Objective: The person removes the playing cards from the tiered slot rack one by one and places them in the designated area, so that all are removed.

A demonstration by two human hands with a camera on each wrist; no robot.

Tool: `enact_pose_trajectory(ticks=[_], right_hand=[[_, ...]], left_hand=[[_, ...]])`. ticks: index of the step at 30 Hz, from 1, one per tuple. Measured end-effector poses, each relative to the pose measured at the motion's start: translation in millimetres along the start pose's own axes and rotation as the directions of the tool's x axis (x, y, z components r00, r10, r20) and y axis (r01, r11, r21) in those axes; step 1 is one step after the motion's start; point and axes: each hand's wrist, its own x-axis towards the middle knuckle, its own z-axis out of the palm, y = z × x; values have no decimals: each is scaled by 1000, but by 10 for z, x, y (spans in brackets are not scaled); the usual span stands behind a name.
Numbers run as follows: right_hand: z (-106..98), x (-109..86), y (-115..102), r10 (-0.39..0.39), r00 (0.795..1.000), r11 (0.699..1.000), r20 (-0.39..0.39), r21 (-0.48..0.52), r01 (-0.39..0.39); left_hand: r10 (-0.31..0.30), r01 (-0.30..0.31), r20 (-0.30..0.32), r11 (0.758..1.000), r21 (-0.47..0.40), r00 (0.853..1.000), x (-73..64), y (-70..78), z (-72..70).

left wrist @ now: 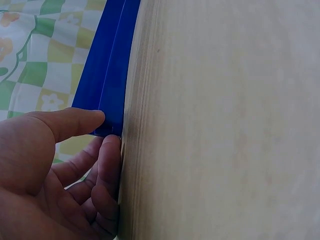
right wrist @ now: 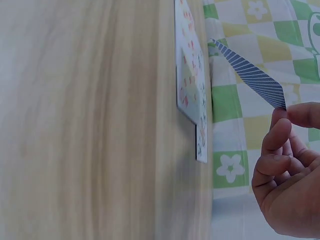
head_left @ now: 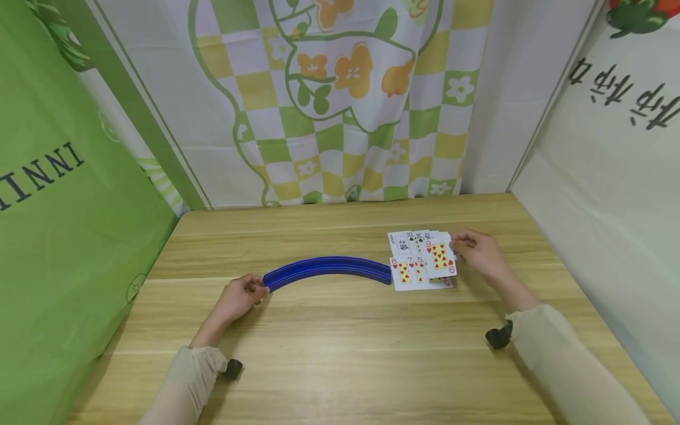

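A curved blue card holder (head_left: 326,265) with a lengthwise groove lies on the wooden table. My left hand (head_left: 239,298) pinches its left end, the thumb on top in the left wrist view. Between thumb and fingertips my right hand (head_left: 480,254) holds up a nine of hearts (head_left: 439,257) by its right edge. The striped back of this card (right wrist: 257,80) shows in the right wrist view, raised off the table. Below it, face-up playing cards lie in two overlapping rows: a back row (head_left: 402,243) with a ten, king and queen, and a front row (head_left: 402,276) with an eight, seven and five.
The cards lie right at the holder's right end. Around the wooden table (head_left: 329,354), a checked curtain (head_left: 340,153) hangs behind, a green cloth (head_left: 69,248) on the left and a white cloth (head_left: 600,195) on the right.
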Motion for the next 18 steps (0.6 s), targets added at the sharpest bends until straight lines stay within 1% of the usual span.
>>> enact_pose_trajectory(ticks=[5,10,18], right_hand=[[-45,-12,80,5,1000,1000,11,-15,-4],[-74,-28,157,17,1000,1000,20,-15,-17],[-119,-14,262,47,997,995,66,-89,-41]], left_hand=[[-10,10,6,1000,1,1000,2,-3,0],[6,-6,2,1000,-1,1000,4,-5,-1],[11,-11,-1,1000,1,1000,2,-21,6]])
